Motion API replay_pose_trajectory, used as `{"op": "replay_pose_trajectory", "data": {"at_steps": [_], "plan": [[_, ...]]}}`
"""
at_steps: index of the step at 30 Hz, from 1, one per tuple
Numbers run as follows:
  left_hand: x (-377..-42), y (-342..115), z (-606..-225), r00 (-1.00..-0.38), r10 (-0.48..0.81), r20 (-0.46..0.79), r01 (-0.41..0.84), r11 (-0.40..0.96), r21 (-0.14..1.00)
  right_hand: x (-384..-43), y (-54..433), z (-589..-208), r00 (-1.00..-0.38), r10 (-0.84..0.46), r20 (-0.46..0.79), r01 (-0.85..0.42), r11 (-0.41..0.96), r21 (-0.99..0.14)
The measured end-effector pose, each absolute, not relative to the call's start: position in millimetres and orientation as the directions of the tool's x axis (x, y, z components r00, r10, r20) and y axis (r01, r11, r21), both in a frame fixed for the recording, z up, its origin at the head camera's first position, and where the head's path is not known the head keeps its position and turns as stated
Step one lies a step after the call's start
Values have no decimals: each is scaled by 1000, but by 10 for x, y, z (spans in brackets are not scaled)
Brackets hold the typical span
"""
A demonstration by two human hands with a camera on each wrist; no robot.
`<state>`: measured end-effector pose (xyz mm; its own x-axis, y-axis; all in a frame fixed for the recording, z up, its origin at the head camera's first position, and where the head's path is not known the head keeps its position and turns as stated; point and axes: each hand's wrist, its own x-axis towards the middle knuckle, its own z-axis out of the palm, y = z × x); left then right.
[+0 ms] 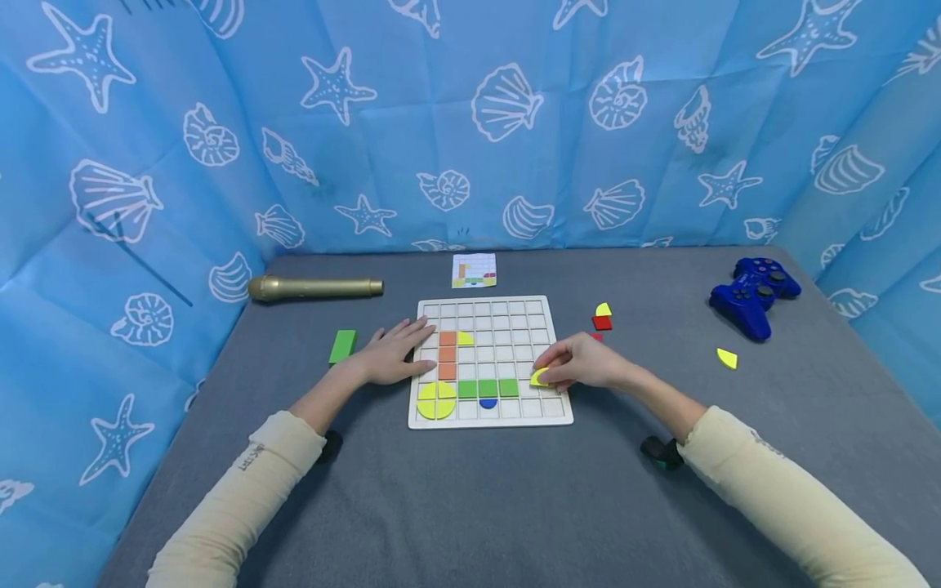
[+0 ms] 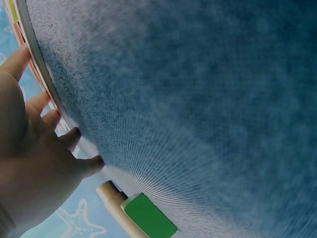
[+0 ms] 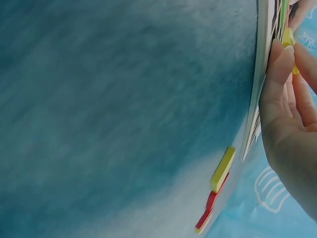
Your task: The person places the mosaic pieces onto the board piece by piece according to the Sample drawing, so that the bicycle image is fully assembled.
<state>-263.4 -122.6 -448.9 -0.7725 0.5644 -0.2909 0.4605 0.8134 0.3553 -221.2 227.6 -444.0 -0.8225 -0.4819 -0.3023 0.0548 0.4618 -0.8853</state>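
Observation:
A white grid board (image 1: 507, 351) lies on the grey table. My right hand (image 1: 584, 361) pinches a yellow quarter-circle tile (image 1: 539, 378) over the board's lower right squares; the same tile (image 3: 288, 37) shows between thumb and fingers in the right wrist view. With fingers spread, my left hand (image 1: 390, 353) rests along the board's left edge. On the board are three orange squares (image 1: 448, 354) in a column, a yellow quarter-circle (image 1: 466, 338) beside the top one, yellow quarters forming a circle (image 1: 427, 390), three green squares (image 1: 488, 389) in a row and a blue half-circle (image 1: 488, 403).
Behind the board lies a small pattern card (image 1: 474, 270). Right of it are a yellow piece (image 1: 603, 309), red pieces (image 1: 602, 323), another yellow quarter-circle (image 1: 727, 358) and a blue game controller (image 1: 753, 296). Leftward sit a green block (image 1: 342, 347) and a gold microphone (image 1: 316, 287).

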Motion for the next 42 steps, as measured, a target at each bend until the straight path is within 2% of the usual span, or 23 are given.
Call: {"op": "replay_pose_trajectory", "data": {"at_steps": [12,17,22,30,42], "plan": [[-2632,-1220,-4480,-772,563,-297,454,814,362,-2251,2069,-4453,-798,-543,-259,-64,504,-861],[-2639,-1220,-4479,-770,568,-291,459,810,364,-2231,2077,-4427,-820,-522,-234,-118,554,-824],[-2635,-1223,-4482,-772,568,-285,463,810,361,-2205,2118,-4405,-849,-477,-227,-104,573,-813],[-2633,-1219,-4493,-772,568,-285,466,811,354,-2224,2109,-4422,-860,-446,-248,-41,544,-838],[-2625,-1209,-4464,-770,578,-271,473,802,365,-2281,2007,-4444,-777,-583,-237,-83,469,-879]]}}
